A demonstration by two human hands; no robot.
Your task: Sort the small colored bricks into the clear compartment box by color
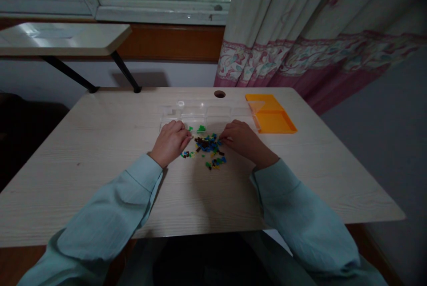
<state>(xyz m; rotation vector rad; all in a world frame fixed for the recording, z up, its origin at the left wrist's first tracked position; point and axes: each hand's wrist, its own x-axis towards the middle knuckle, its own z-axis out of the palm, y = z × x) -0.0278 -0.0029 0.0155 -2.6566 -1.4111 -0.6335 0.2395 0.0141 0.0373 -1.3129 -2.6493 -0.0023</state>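
Observation:
A small heap of tiny blue, green, yellow and brown building pieces (208, 146) lies in the middle of a pale wooden table (100, 161). My left hand (171, 141) rests at the heap's left edge with its fingers curled in, tips pinched at some pieces. My right hand (242, 139) sits at the heap's right edge, fingers likewise curled down onto the pieces. What each pinch holds is too small to make out. Behind the heap stands a clear compartment box (203, 114) with a few green pieces (201, 128) in one front compartment.
An orange lid or tray (271, 114) lies open at the box's right. A round cable hole (219, 94) is near the table's far edge. A second table (63, 39) stands at back left under a window; a patterned curtain (300, 46) hangs at right.

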